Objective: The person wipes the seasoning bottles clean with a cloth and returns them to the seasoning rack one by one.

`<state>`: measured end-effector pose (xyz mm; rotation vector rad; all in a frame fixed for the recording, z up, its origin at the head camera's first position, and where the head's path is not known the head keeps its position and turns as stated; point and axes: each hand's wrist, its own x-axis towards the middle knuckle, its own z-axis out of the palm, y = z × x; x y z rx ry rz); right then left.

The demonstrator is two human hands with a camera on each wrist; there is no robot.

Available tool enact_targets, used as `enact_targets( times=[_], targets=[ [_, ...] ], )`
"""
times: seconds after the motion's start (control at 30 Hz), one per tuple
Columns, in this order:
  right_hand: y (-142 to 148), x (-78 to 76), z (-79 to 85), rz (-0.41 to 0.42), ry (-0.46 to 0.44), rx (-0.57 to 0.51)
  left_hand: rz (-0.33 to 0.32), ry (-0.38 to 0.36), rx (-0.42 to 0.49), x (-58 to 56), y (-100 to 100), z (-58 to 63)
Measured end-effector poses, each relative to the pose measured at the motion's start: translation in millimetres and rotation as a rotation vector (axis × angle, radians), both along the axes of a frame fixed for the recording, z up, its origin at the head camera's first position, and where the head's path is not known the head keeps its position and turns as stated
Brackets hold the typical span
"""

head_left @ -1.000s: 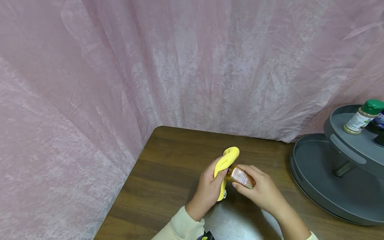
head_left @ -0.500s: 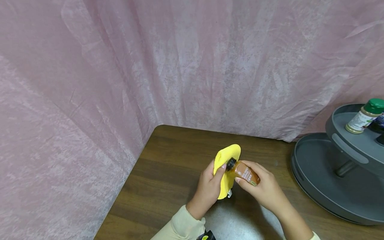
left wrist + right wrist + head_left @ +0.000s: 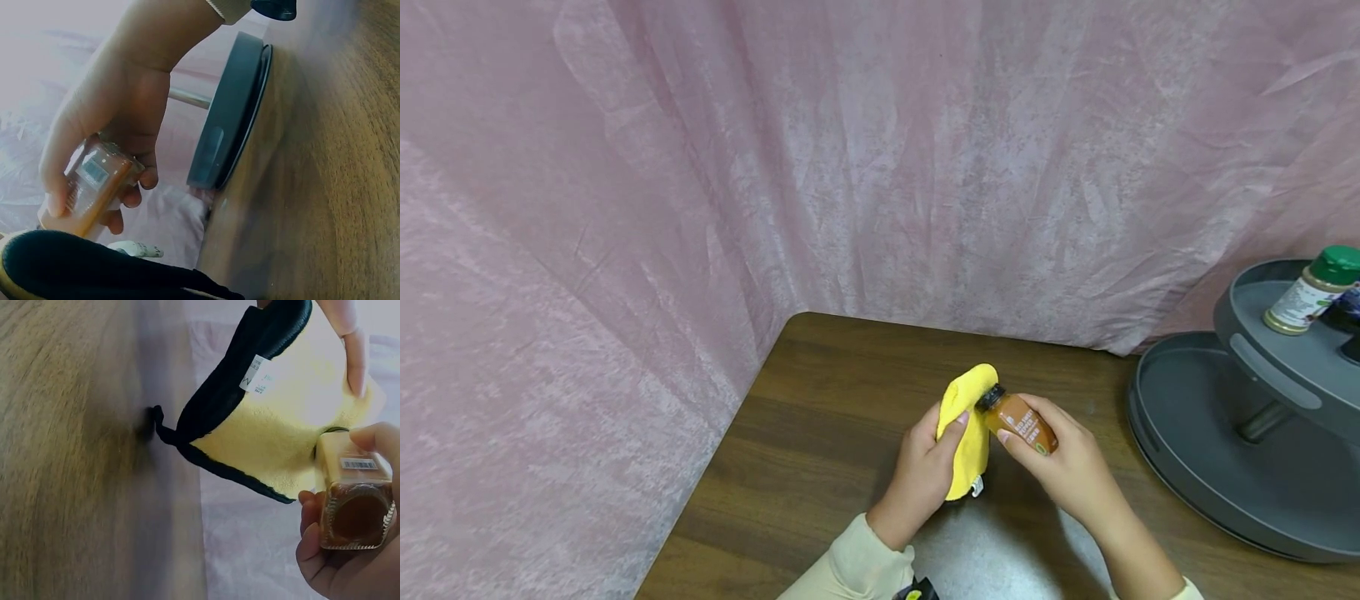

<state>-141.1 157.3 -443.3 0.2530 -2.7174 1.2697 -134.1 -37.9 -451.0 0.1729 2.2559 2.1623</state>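
Observation:
Above the table, my left hand [image 3: 921,467] grips a yellow cloth [image 3: 967,454] with black edging and a white tag, its thumb pressed on the yellow side. My right hand [image 3: 1078,467] holds a small square bottle [image 3: 1021,423] with orange-brown contents and a white-lettered label. The bottle tilts so that its black cap [image 3: 990,397] lies right against the cloth. From the right wrist, the bottle's ribbed base [image 3: 359,519] faces the camera and the cloth [image 3: 262,450] hangs behind it. In the left wrist view, the dark edging [image 3: 81,262] covers the bottle's cap end.
At the right stands a grey two-tier round tray [image 3: 1157,492]. Its upper tier carries a green-capped spice jar [image 3: 1303,300] and a dark container [image 3: 1348,304] cut off by the frame edge. A pink curtain [image 3: 925,167] hangs behind the wooden table [image 3: 820,400].
The cloth, earlier folded around the bottle's top, has spread out, uncovering the cap. The bottle has moved slightly right in my right hand. The left hand stays nearly in place.

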Motion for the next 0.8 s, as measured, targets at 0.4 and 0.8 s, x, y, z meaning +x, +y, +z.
enact_targets(
  times=[0.4, 0.8],
  targets=[
    [-6, -0.5, -10.7, 0.069, -0.008, 0.095, -0.053, 0.152, -0.094, -0.8, -2, -0.2],
    [-8, 5.4, -4.2, 0.145, 0.147, 0.071, -0.056, 0.099, -0.157, -3.0, -4, -1.5]
  ],
)
